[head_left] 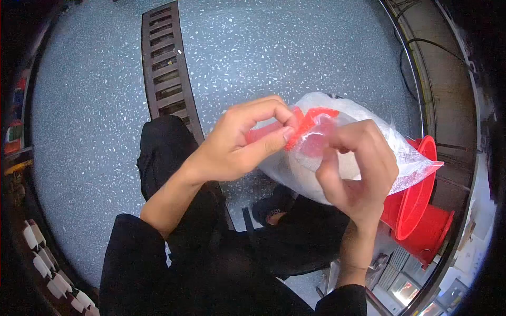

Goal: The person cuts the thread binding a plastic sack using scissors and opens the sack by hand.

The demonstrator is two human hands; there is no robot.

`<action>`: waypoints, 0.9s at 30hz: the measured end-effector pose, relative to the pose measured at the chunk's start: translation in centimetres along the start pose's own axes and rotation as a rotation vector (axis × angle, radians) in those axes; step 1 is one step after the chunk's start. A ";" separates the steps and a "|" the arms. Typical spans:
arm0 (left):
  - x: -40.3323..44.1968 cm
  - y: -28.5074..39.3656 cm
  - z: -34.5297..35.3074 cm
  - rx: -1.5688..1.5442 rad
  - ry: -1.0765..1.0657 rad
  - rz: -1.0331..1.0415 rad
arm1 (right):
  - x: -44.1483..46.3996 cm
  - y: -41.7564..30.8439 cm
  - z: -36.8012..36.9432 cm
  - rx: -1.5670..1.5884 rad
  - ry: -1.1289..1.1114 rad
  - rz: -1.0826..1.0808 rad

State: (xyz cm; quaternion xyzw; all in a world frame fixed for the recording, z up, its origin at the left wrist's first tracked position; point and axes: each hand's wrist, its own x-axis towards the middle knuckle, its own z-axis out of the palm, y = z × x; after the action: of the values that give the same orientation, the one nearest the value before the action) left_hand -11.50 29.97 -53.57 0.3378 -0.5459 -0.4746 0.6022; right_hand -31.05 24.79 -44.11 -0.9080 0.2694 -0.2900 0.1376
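Note:
A translucent white sack (369, 113) with red trim leans in front of me, and something pale shows through its wall. My left hand (247, 137) pinches the sack's red-edged mouth between thumb and forefinger. Beside it, over the sack, my right hand (363, 163) is curled with thumb and forefinger close together. Its fingertips are blurred, and whatever they may hold is too small to make out.
Red plastic tubs (421, 210) stand to the right, partly behind the sack. A slatted drain grate (166, 63) crosses the speckled floor (253, 47). Cables (448, 48) run along the right wall. White objects (58, 284) line the lower left edge.

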 end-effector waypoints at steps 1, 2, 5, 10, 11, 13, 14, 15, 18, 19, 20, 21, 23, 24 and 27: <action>0.0 0.0 0.1 -0.011 -0.001 0.003 | 0.1 0.0 0.2 -0.002 0.010 -0.035; -0.1 0.0 0.1 -0.021 -0.003 0.006 | 0.3 0.1 0.6 -0.005 0.020 -0.069; 0.0 0.1 0.0 -0.003 -0.036 0.030 | 0.2 0.2 1.5 -0.023 0.031 -0.124; 0.0 0.4 0.1 0.046 -0.030 0.048 | 0.1 0.4 1.4 -0.046 -0.044 -0.125; 0.1 0.5 0.1 0.084 -0.043 0.060 | 0.0 0.3 1.4 -0.044 -0.072 -0.103; 0.0 0.6 0.3 0.129 -0.029 0.051 | 0.0 0.1 1.5 -0.057 -0.127 -0.062; 0.0 0.6 0.4 0.152 -0.021 0.048 | 0.1 0.0 1.5 -0.073 -0.153 -0.046; 0.0 0.5 0.5 0.135 -0.008 0.061 | 0.3 -0.1 1.5 -0.089 -0.179 -0.030; 0.0 0.1 0.6 0.115 0.009 0.096 | 0.1 0.2 1.8 -0.068 -0.167 -0.026; 0.0 0.4 0.5 0.127 -0.001 0.105 | 0.0 0.2 1.8 -0.054 -0.157 -0.036; 0.1 0.5 0.5 0.139 -0.012 0.114 | -0.1 0.3 1.8 -0.040 -0.146 -0.045; 0.0 0.4 0.6 0.136 0.004 0.103 | -0.2 0.4 1.8 -0.026 -0.136 -0.054; -0.2 0.1 0.8 0.132 0.039 0.083 | -0.3 0.5 1.8 -0.018 -0.130 -0.058; -0.3 0.1 0.9 0.099 0.051 0.068 | -0.3 0.5 1.9 -0.014 -0.126 -0.061; -0.4 0.1 1.2 0.042 0.069 0.043 | -0.3 0.3 1.5 -0.004 -0.130 -0.066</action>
State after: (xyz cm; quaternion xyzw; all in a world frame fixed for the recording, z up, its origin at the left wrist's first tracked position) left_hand -12.62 30.49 -53.39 0.3547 -0.5418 -0.4381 0.6234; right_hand -30.49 24.84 -45.57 -0.9336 0.2305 -0.2341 0.1433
